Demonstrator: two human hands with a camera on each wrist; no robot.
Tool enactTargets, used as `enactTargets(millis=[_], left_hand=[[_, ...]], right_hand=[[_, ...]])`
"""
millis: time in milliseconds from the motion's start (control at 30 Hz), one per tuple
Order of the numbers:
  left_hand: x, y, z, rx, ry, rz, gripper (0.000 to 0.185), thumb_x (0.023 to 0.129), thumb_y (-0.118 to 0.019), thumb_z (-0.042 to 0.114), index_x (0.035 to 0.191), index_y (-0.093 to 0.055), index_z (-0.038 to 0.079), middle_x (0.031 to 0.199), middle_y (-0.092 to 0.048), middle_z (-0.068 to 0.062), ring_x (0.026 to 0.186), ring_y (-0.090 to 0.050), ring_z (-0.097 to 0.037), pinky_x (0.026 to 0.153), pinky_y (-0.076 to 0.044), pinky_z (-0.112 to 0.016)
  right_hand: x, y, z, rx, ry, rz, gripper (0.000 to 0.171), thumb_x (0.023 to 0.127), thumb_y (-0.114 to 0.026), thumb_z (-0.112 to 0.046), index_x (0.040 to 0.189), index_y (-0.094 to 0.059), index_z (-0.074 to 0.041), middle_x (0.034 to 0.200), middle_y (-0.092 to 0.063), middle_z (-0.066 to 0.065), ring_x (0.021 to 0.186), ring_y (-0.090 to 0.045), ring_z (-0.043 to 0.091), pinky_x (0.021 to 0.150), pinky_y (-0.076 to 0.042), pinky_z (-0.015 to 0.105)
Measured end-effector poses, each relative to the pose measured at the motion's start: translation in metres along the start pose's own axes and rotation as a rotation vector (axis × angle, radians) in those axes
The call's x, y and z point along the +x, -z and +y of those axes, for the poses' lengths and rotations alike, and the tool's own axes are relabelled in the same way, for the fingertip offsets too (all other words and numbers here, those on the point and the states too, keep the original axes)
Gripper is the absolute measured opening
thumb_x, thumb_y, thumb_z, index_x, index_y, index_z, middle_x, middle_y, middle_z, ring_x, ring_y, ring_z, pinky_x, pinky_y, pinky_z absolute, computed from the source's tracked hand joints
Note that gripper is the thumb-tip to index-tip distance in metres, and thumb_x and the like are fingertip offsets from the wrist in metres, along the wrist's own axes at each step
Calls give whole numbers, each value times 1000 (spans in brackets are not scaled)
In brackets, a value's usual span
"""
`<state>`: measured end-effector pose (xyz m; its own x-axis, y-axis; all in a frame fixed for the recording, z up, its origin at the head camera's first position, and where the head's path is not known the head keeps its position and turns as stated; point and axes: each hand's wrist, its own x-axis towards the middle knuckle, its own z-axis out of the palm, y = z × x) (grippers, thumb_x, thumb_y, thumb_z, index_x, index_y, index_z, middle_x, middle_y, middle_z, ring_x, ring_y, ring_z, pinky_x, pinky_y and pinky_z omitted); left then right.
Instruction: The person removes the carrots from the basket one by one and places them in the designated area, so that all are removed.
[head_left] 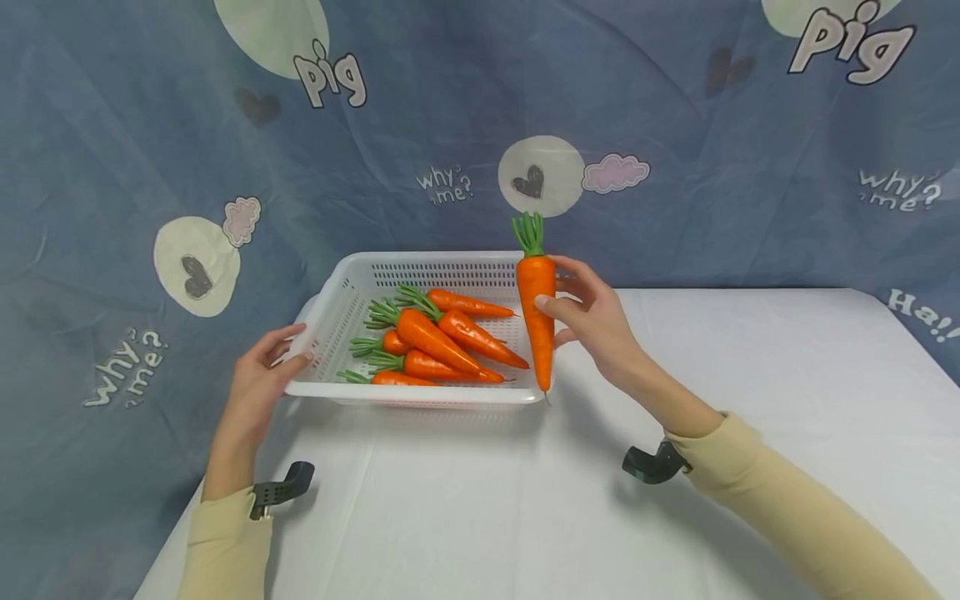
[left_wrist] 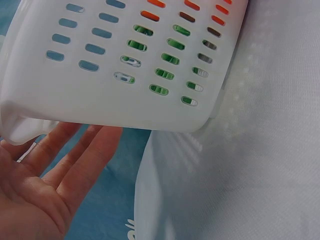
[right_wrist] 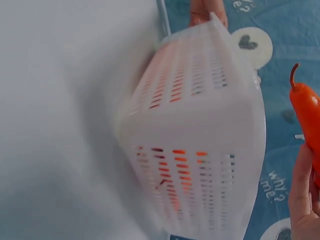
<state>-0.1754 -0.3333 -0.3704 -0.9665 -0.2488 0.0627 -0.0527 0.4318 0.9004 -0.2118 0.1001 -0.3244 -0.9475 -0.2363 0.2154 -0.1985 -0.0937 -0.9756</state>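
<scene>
My right hand [head_left: 592, 321] holds an orange carrot [head_left: 536, 317] upright, green stems at the top, over the right end of a white plastic basket [head_left: 420, 393]. The thumb lies across the front of the carrot. In the right wrist view, the carrot's thin root tip [right_wrist: 304, 100] shows above the fingers [right_wrist: 301, 185]. At the basket's left end, my left hand [head_left: 258, 375] grips the rim, thumb over the edge. The left wrist view shows its fingers [left_wrist: 85, 160] under the rim, with the thumb mostly hidden. Several carrots [head_left: 438, 337] lie piled inside, stems pointing left.
A white cloth [head_left: 465, 500] covers the table under the basket. Behind it hangs a blue printed curtain [head_left: 420, 108], which also runs down the left side. Black wrist mounts [head_left: 656, 463] sit at both sleeve cuffs.
</scene>
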Motion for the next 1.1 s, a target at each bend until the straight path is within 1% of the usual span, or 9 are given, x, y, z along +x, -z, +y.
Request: enactTargets(millis=[200,433,600,733,900,1100], left_hand=[[0,0,0,8,2,1,52,96,-62,20,146,-48,16,130,-53,-10,104,-54,-14,72,-49,-22],[1,0,0,-1,14,1,52,96,-62,21,146,-48,17,132,-52,-11,105,-54,-15,72,-49,-21],[1,0,-1,2,11,1,52,96,-63,21,146,-48,17,130,-53,-10,103,-55,-14,71,-50,-22],[1,0,-1,4,15,5,51,96,-63,21,145,-48,17,128,-54,-7,100,-56,-13,70,-50,-24],[0,0,0,11,25,10,52,96,-63,24,145,-49,19,128,-55,-6,99,-56,-11,69,-48,-26],[0,0,1,20,29,13,52,96,-63,24,145,-49,19,133,-53,-9,100,-55,-11,68,-47,-26]], right_hand=[[-3,12,1,-29,-29,8,54,94,-63,-17,145,-44,-15,131,-54,12,106,-61,27,66,-57,39],[-3,31,6,-59,-81,71,54,96,-60,-19,147,-42,-14,135,-51,13,109,-57,28,69,-57,36],[-3,43,11,-83,-131,104,56,96,-58,-20,149,-38,-13,138,-49,15,110,-55,28,69,-56,33],[-3,50,16,-115,-176,105,62,96,-60,-21,151,-33,-12,140,-47,17,112,-55,30,69,-56,34],[-3,57,20,-173,-221,94,66,96,-62,-22,152,-31,-10,138,-45,20,113,-55,34,69,-57,36],[-5,66,28,-248,-235,67,66,95,-64,-24,151,-32,-12,138,-44,21,114,-54,38,69,-57,39]])
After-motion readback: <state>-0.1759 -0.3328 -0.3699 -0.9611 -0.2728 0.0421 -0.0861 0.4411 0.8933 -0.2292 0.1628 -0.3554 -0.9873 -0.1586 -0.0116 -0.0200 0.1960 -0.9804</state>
